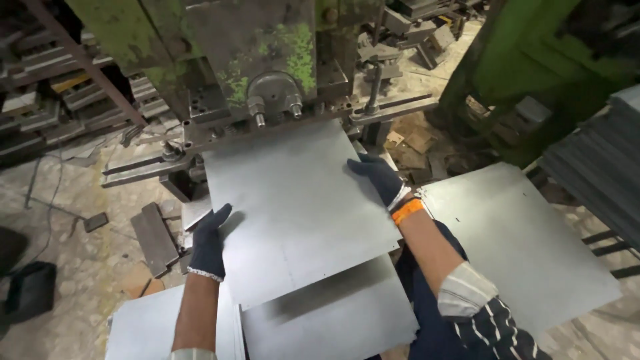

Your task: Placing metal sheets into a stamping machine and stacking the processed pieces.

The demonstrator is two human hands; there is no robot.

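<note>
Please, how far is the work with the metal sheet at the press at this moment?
Done: the sheet lies with its far edge under the press. In hand: left hand and right hand, gloved, hold its side edges. Left: no cut or bend shows on it yet; more sheets lie to the right and below.

A grey metal sheet [293, 207] lies tilted under the green press [267, 60]. The left hand [208, 243], in a dark glove, grips its left edge; the right hand [379, 177], gloved too, presses on its right edge. More sheets [520, 233] lie to the right and below.
</note>
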